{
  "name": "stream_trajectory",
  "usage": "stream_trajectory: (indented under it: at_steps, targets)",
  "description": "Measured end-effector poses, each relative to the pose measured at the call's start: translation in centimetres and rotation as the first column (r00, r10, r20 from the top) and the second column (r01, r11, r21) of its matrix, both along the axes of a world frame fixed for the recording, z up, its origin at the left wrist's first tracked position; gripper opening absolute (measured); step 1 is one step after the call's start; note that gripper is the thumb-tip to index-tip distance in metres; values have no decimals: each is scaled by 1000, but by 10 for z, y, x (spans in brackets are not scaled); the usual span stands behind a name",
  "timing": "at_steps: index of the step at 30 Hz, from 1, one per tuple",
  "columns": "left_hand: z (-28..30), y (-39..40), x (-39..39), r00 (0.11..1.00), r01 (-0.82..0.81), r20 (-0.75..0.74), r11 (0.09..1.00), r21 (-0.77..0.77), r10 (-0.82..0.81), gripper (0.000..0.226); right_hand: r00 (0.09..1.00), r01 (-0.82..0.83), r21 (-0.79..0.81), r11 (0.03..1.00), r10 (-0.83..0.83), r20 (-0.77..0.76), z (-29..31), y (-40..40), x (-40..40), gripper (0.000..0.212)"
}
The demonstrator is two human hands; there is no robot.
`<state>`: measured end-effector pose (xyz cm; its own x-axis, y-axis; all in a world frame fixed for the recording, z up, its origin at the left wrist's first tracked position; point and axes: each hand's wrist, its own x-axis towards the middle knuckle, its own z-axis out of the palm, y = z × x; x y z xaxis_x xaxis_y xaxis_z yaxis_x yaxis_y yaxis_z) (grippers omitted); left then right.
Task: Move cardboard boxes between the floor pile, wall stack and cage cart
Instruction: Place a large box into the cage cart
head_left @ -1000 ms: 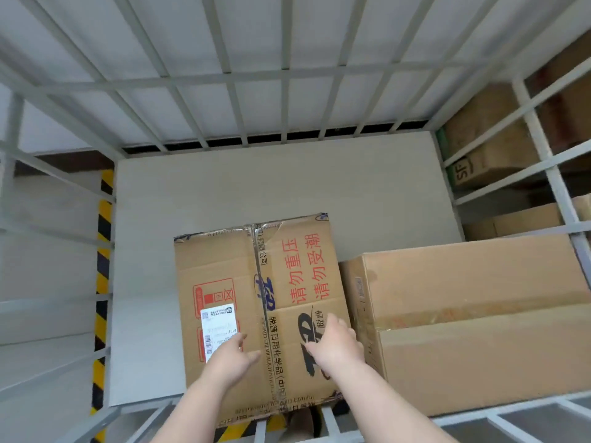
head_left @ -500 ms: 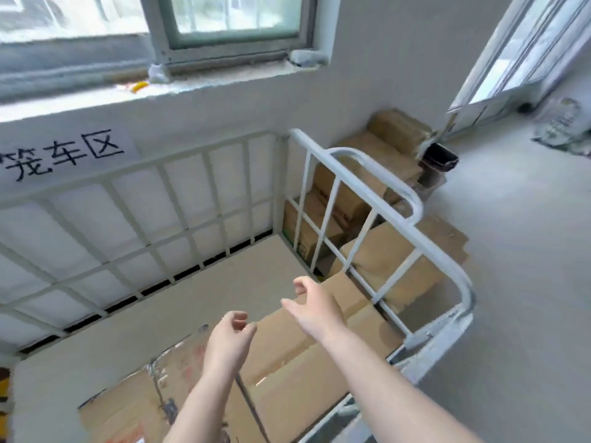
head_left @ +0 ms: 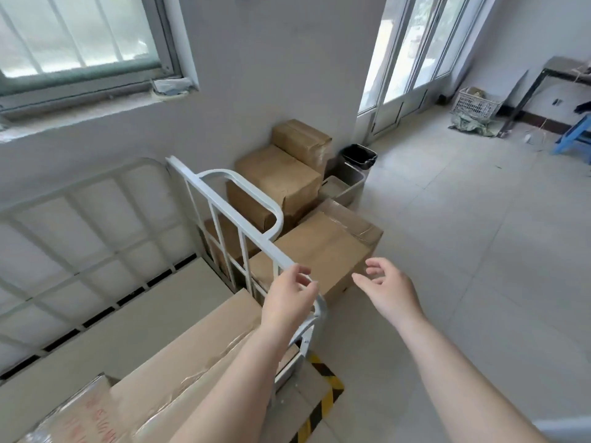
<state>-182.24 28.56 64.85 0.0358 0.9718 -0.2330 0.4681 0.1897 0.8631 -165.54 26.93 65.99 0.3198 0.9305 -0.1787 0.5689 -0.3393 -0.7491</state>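
The pale tiled floor carries a stack of cardboard boxes against the wall, a large box beside the cage cart, and 2 bins.

A barred window is sitting high in the white wall at the upper left, with crumpled tape or paper lying at the right end of its sill. Tall glass doors are letting daylight in at the upper right. A black bin is standing near the foot of the doors, with a grey bin just beside it. Across the pale tiled floor, a white plastic basket is resting above a crumpled green sack. A blue stool is standing at the far right edge, below a dark metal table. Yellow and black hazard tape is running along the floor at the bottom.
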Motion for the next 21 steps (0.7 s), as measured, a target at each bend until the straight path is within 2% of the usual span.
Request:
stream_trajectory:
  at_steps: [4,9,16,21]
  targets:
    - [-12,23,49,997,70,-11,996,-58,-71,28,999,47,-84,995,-49,-23,-17,22,49,41]
    - [-40,73,103,993,82,-75,987,-140,-93,37,999,38,-187,982,-37,8,-45,73,92,44]
    - [-91,179,140,991,-109,-108,933,-343,76,46,995,-43,-351,935,71,65,-79,180,138,52]
    - [-110,238,140,978,-199,-135,888,-415,156,48,977,-130,-475,870,194,88,-92,250,159,57]
